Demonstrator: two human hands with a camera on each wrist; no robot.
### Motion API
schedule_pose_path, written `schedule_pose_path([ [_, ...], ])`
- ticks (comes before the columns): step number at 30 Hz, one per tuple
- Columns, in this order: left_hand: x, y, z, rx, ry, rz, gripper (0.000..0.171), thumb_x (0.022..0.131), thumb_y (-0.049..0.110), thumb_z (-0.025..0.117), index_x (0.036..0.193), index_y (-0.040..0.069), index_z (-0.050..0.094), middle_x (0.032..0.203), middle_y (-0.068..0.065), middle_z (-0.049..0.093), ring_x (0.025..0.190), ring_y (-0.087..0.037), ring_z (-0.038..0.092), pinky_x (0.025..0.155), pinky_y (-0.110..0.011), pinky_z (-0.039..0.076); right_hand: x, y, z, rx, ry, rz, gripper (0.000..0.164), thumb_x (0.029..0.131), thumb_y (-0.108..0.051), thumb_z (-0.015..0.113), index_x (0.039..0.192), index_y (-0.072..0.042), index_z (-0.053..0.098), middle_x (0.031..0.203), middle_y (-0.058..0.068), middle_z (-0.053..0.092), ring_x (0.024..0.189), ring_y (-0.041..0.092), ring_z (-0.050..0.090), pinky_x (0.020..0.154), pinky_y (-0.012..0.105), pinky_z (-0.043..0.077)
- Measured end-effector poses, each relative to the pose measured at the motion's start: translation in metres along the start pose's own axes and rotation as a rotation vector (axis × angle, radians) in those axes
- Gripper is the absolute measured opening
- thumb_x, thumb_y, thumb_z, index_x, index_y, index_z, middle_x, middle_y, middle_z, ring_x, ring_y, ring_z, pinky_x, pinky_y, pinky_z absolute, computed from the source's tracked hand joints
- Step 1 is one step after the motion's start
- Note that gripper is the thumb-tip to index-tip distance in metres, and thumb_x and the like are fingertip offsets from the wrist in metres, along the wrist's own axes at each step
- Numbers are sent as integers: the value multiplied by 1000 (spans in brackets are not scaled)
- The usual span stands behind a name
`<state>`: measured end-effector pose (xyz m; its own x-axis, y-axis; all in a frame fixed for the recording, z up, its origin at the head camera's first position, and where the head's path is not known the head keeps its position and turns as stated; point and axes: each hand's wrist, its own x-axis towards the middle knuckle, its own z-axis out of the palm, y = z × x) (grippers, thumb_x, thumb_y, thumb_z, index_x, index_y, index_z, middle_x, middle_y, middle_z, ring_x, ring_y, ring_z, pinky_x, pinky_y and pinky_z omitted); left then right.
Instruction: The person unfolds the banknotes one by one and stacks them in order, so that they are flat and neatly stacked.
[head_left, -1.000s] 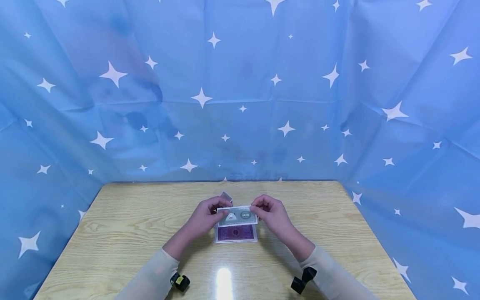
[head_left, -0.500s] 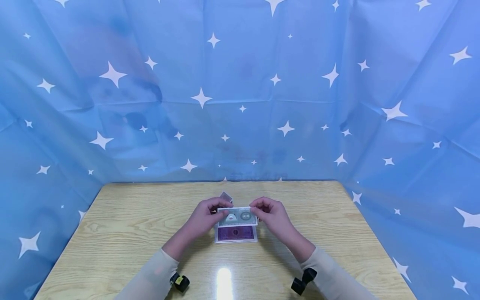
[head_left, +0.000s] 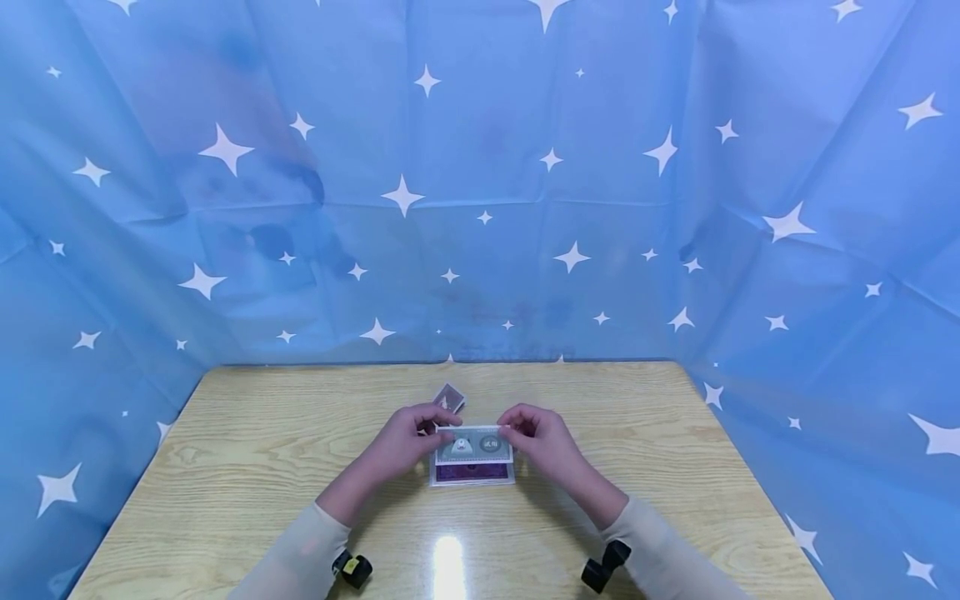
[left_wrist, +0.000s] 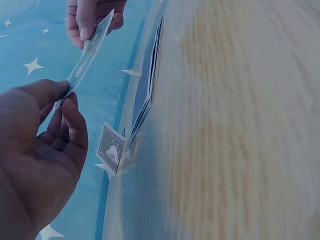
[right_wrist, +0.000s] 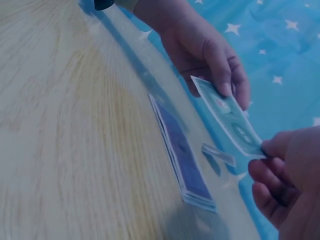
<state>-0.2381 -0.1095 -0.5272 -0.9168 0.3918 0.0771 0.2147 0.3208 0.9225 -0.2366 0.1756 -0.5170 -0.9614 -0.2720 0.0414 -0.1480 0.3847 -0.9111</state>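
Note:
A grey-green play banknote (head_left: 480, 445) is held level by both hands above the table. My left hand (head_left: 397, 442) pinches its left end between thumb and fingers; my right hand (head_left: 546, 442) pinches the right end. Below lies a neat stack of banknotes with a purple one on top (head_left: 472, 473), partly hidden by the held note in the head view. The right wrist view shows the stack (right_wrist: 182, 150) apart from the held note (right_wrist: 230, 117). Behind the stack, a small folded banknote (head_left: 450, 397) sits at a slant, partly raised in the left wrist view.
The wooden table (head_left: 262, 467) reaches out on both sides of the hands. A blue curtain with white stars (head_left: 480, 167) hangs behind its far edge and along the sides. Black wrist cameras (head_left: 352, 569) are strapped over the light sleeves.
Both hands have brought the held banknote nearer to me, over more of the purple note. More of the folded banknote behind now shows. The stack has stayed in place.

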Motion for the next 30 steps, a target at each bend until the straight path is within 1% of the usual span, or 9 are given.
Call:
schedule_pose_path([
  [5,0,-3,0,33,-22,-1,23,101,9,79,124,12,82,100,0,72,88,-21,62,72,-29,55,0,3,2,-33,3,7,4,103,-10,79,107,-9,80,88,4,70,75,17,56,65,24,46],
  [9,1,-6,0,72,-46,6,23,101,7,78,123,14,81,101,1,72,89,-19,64,74,-30,56,0,7,4,-69,8,2,5,102,-7,80,104,-12,80,86,1,69,75,16,56,65,24,46],
  [14,3,-11,0,136,-69,38,22,101,5,77,121,14,82,104,4,73,91,-16,65,78,-31,57,1,14,5,-124,-11,-42,9,102,-6,79,102,-15,80,83,-2,68,73,15,58,64,25,48],
  [19,4,-13,1,164,-80,60,21,101,4,77,119,14,82,107,4,73,92,-15,65,80,-30,57,0,17,7,-167,-12,-84,9,101,-7,80,102,-15,80,81,-5,66,72,14,58,63,25,48],
  [25,4,-14,1,179,-89,51,20,101,4,77,119,13,82,105,4,73,89,-14,64,77,-30,56,-1,18,8,-190,-20,-86,11,102,-7,80,102,-17,80,82,-5,66,73,15,58,65,26,48],
  [30,5,-16,2,217,-109,42,19,101,5,77,118,14,82,102,6,72,88,-13,63,77,-30,55,-1,18,10,-219,-39,-81,8,102,-8,80,103,-16,80,84,-6,66,75,13,59,65,26,50],
])
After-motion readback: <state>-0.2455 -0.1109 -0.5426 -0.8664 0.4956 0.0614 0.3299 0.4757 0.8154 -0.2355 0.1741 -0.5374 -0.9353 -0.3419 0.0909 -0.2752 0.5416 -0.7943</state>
